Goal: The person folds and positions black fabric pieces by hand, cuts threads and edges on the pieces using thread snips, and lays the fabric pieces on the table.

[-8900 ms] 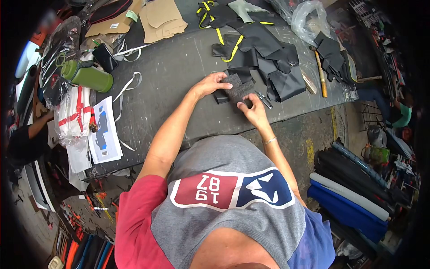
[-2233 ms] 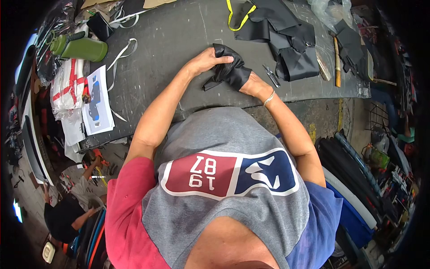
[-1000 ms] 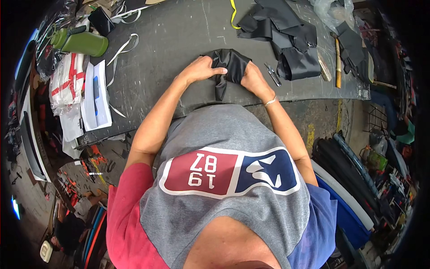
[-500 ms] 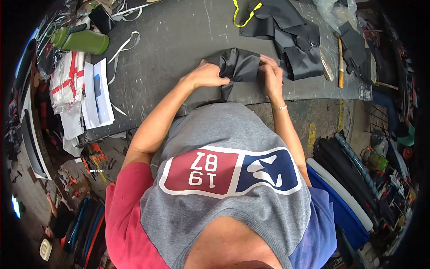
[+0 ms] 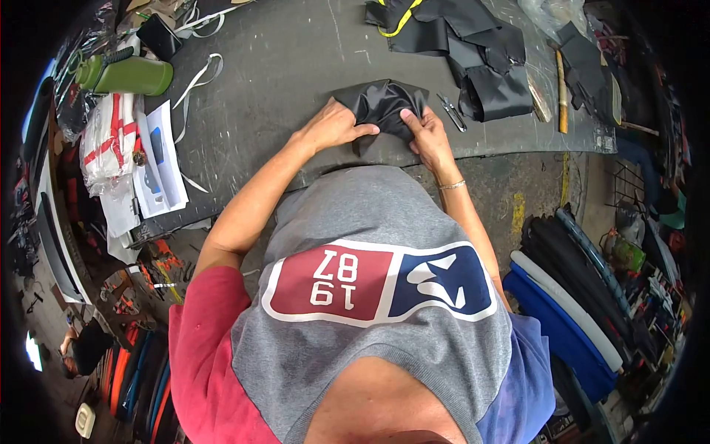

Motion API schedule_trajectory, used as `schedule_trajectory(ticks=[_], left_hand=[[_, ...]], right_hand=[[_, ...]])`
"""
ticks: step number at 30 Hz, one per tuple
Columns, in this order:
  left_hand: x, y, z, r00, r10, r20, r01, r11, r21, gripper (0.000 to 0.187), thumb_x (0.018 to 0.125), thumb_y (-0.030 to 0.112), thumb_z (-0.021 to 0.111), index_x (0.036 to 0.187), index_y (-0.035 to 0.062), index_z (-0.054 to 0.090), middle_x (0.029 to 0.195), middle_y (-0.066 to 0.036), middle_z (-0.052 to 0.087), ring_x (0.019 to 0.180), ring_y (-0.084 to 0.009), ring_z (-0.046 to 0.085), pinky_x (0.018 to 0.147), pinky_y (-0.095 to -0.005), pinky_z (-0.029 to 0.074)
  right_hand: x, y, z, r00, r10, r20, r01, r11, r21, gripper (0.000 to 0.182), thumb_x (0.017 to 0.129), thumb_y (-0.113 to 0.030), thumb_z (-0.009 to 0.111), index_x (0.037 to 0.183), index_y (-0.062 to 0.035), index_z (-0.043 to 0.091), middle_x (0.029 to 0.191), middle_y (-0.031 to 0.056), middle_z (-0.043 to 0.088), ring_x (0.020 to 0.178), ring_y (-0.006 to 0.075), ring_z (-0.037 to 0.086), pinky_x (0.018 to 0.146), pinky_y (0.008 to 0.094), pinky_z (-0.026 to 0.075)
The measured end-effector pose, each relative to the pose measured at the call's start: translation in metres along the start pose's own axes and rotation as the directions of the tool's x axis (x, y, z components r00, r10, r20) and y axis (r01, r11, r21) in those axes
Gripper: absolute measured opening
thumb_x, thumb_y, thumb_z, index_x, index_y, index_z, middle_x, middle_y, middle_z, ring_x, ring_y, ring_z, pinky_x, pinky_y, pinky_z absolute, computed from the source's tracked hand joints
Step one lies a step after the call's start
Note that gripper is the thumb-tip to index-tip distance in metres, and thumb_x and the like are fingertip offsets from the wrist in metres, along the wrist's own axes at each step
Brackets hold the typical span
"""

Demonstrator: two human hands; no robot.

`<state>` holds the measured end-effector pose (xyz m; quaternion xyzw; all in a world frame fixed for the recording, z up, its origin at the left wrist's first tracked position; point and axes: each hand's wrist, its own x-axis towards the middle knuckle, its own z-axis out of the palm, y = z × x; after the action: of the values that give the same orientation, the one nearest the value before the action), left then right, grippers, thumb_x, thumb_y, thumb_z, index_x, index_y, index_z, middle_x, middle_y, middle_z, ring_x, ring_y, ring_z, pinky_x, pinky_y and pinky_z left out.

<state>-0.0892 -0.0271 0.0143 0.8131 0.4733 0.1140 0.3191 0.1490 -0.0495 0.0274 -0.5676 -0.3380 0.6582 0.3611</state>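
A piece of shiny black fabric, bunched and folded, lies at the near edge of the dark work table. My left hand grips its left side, with the thumb pointing right along the near edge. The right side of the fabric is pinched between the thumb and fingers of my right hand. Some fingertips of both hands are hidden in the folds. Just right of my right hand lies a small metal tool that looks like thread snips, touched by neither hand.
More black fabric pieces lie at the upper right with a yellow tape measure. A wooden-handled tool is farther right. A green bottle, white straps and printed papers are at left. Fabric rolls stand lower right.
My right hand has moved left and now pinches the fabric's right side. The snips have come into sight on the table where that hand was. My left hand keeps its grip.
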Motion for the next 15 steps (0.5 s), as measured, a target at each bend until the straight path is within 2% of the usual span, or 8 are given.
schedule_trajectory(ticks=[3,4,5,6,7,9,11,15], left_hand=[[-0.004,-0.003,0.009,0.991,0.012,-0.13,-0.028,0.992,-0.122,0.066,0.091,0.048,0.073,0.132,-0.0019,0.06,0.134,-0.03,0.06,0.128,-0.0458,0.054,0.108,-0.0459,0.044],[-0.002,-0.001,0.008,0.992,-0.072,-0.107,0.043,0.966,-0.254,0.065,0.091,0.047,0.074,0.133,-0.0013,0.06,0.136,-0.029,0.059,0.13,-0.046,0.053,0.109,-0.0465,0.043],[0.0,0.001,0.008,0.985,-0.153,-0.074,0.114,0.918,-0.379,0.065,0.091,0.045,0.075,0.134,-0.0007,0.06,0.138,-0.029,0.058,0.132,-0.0462,0.051,0.11,-0.0471,0.042],[-0.001,-0.001,0.012,0.984,-0.108,-0.145,0.052,0.938,-0.342,0.064,0.091,0.045,0.075,0.134,-0.0004,0.06,0.138,-0.028,0.059,0.132,-0.0467,0.051,0.111,-0.0478,0.042],[-0.005,-0.006,0.019,0.975,-0.063,-0.214,-0.004,0.954,-0.299,0.063,0.091,0.044,0.075,0.134,-0.0002,0.06,0.137,-0.028,0.059,0.132,-0.0473,0.05,0.111,-0.0486,0.041],[-0.015,-0.013,0.024,0.957,0.08,-0.278,-0.104,0.992,-0.069,0.066,0.09,0.043,0.076,0.136,-0.0015,0.058,0.139,-0.027,0.058,0.135,-0.0487,0.046,0.115,-0.0512,0.036],[-0.019,-0.021,0.022,0.991,0.058,-0.12,-0.051,0.997,0.057,0.068,0.091,0.045,0.074,0.136,-0.0028,0.058,0.138,-0.028,0.059,0.136,-0.0491,0.044,0.118,-0.0525,0.032],[-0.019,-0.024,0.031,0.994,0.018,-0.105,-0.01,0.997,0.074,0.059,0.096,0.051,0.065,0.101,-0.0088,0.066,0.106,-0.03,0.066,0.115,-0.0476,0.057,0.117,-0.0564,0.03]], right_hand=[[0.0,-0.001,-0.007,0.979,0.161,0.123,-0.092,0.896,-0.435,0.031,0.092,-0.031,0.08,0.087,-0.0047,0.063,0.071,-0.0059,0.055,0.058,0.0042,0.046,0.048,0.0239,0.038],[0.006,0.017,-0.003,0.989,-0.038,0.145,0.112,0.831,-0.545,0.042,0.087,-0.038,0.084,0.083,-0.0022,0.062,0.067,-0.0053,0.054,0.058,0.0067,0.048,0.048,0.0294,0.039],[0.009,0.029,-0.011,0.99,-0.044,0.133,0.118,0.768,-0.629,0.045,0.085,-0.039,0.086,0.082,-0.0009,0.062,0.066,-0.0038,0.054,0.059,0.0083,0.05,0.049,0.0321,0.04],[0.003,0.023,-0.006,0.991,-0.049,0.125,0.124,0.697,-0.706,0.049,0.083,-0.041,0.087,0.082,0.0005,0.061,0.065,-0.0023,0.055,0.06,0.01,0.051,0.05,0.0349,0.042],[-0.002,0.017,0.0,0.994,-0.043,0.105,0.108,0.644,-0.758,0.059,0.079,-0.046,0.088,0.074,0.003,0.055,0.067,0.0159,0.059,0.061,0.0237,0.06,0.058,0.0416,0.05],[-0.006,0.022,0.009,0.974,-0.193,0.117,0.208,0.568,-0.797,0.056,0.079,-0.043,0.087,0.074,0.0033,0.056,0.069,0.0189,0.06,0.064,0.0313,0.062,0.062,0.0443,0.05],[-0.009,0.025,0.015,0.954,-0.281,0.102,0.245,0.54,-0.805,0.052,0.081,-0.039,0.085,0.074,0.0038,0.056,0.071,0.022,0.061,0.068,0.0434,0.061,0.066,0.0489,0.05],[-0.002,0.032,0.02,0.944,-0.329,0.034,0.224,0.562,-0.796,0.063,0.077,-0.047,0.089,0.068,0.001,0.048,0.061,0.019,0.055,0.054,0.0311,0.052,0.056,0.0451,0.045]])
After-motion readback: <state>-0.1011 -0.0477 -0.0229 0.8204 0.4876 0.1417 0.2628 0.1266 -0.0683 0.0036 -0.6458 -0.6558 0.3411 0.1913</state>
